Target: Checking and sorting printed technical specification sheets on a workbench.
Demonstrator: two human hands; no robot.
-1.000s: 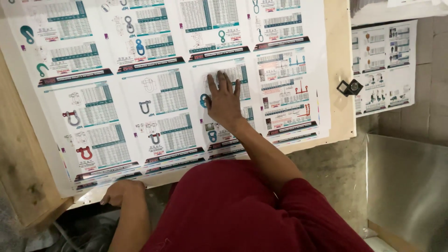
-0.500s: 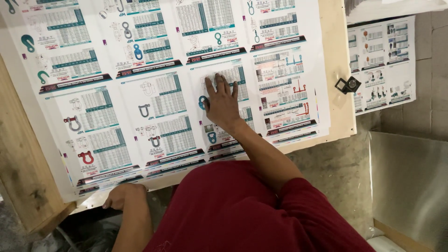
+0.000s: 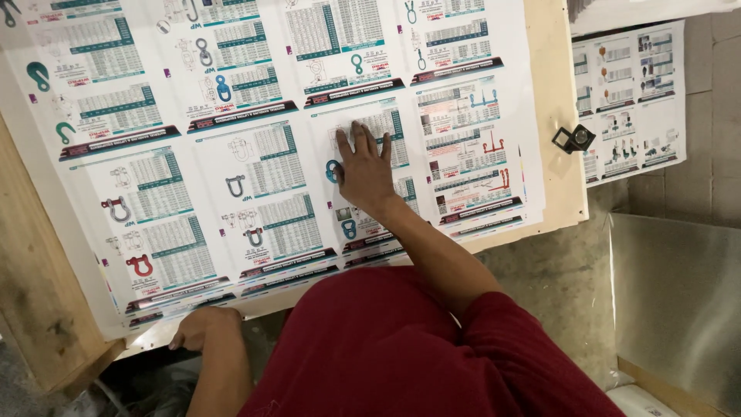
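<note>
A large white printed sheet [image 3: 255, 131] with tables and pictures of hooks and shackles lies flat on a wooden board [image 3: 552, 100]. My right hand [image 3: 361, 166] rests palm down on the sheet right of its middle, fingers spread. My left hand [image 3: 202, 327] is curled over the near edge of the sheet at the lower left, pinching the paper stack there. My red sleeve and body fill the bottom middle of the view.
A small black folding magnifier [image 3: 573, 139] stands on the board's right edge. A second printed sheet [image 3: 629, 100] lies to the right on the tiled floor. A grey metal plate [image 3: 675, 293] is at the lower right. Bare wood [image 3: 35, 286] shows at the left.
The view has shifted slightly, so the sheet sits a little higher and more to the left in frame. Both hands keep their places on the sheet.
</note>
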